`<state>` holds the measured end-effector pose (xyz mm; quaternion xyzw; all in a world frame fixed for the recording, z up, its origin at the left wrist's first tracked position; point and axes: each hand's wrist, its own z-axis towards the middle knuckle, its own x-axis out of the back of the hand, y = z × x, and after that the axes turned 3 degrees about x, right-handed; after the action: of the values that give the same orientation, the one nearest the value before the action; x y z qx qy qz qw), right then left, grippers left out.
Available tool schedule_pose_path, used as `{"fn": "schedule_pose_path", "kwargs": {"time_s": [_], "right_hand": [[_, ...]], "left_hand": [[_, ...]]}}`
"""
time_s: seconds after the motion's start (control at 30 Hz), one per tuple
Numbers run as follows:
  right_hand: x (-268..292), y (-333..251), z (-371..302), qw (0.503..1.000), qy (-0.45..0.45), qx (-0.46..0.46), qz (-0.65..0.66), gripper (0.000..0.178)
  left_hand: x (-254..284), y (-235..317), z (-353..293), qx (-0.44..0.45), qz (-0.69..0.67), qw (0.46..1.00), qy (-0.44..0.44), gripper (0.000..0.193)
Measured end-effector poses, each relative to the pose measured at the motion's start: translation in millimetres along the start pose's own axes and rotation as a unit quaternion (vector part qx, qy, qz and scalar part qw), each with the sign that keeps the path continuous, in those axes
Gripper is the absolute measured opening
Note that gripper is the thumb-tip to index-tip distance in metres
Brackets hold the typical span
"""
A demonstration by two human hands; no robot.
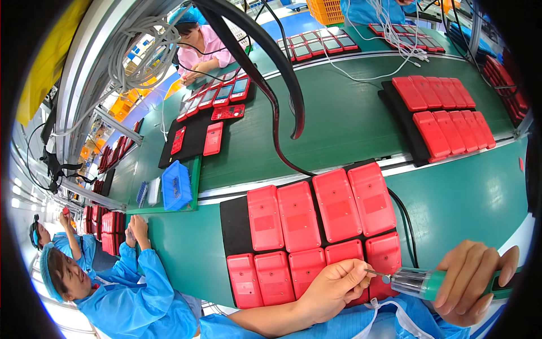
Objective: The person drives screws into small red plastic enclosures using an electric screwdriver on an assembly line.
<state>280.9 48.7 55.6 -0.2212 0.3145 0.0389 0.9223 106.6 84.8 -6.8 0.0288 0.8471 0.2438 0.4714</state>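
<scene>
My right hand [471,279] is wrapped round an electric screwdriver [415,281] with a clear nose and green body, lying nearly level and pointing left. My left hand [341,282] is pinched at the end of its thin metal bit [375,273]; whatever is between the fingertips is too small to make out. Both hands are over the near edge of a black mat [234,223]. Two rows of red plastic device housings [339,203] lie on it, backs up with small holes at their corners. My left hand partly hides the near row.
A blue bin [176,189] of small parts stands left on the green bench [451,209]. Beyond the rail lie more red housings [446,133] and devices with screens [223,93]. A black cable [276,124] hangs over the middle. Co-workers [130,288] sit left and far.
</scene>
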Motion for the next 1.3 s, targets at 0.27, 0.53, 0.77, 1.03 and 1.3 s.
{"fn": "schedule_pose_path", "kwargs": {"time_s": [0.27, 0.53, 0.77, 1.03, 1.3], "right_hand": [[-1, -3, -1, 0.999, -0.002, 0.04, -0.017, 0.032], [-2, -1, -3, 0.999, -0.012, 0.037, 0.015, 0.032], [10, 2, 2, 0.995, -0.079, 0.028, 0.046, 0.031], [13, -4, 2, 0.994, -0.104, 0.01, 0.032, 0.03], [10, -5, 5, 0.993, -0.112, -0.015, 0.041, 0.03]], "left_hand": [[-5, -3, -2, -0.013, -0.013, 0.999, 0.026, 0.027], [-7, 0, 1, -0.02, -0.01, 0.998, 0.062, 0.029], [-5, -1, 7, -0.027, -0.013, 0.996, 0.079, 0.035], [-3, -6, 4, -0.024, -0.027, 0.997, 0.071, 0.034], [4, -8, 5, -0.022, -0.002, 0.999, 0.035, 0.033]]}}
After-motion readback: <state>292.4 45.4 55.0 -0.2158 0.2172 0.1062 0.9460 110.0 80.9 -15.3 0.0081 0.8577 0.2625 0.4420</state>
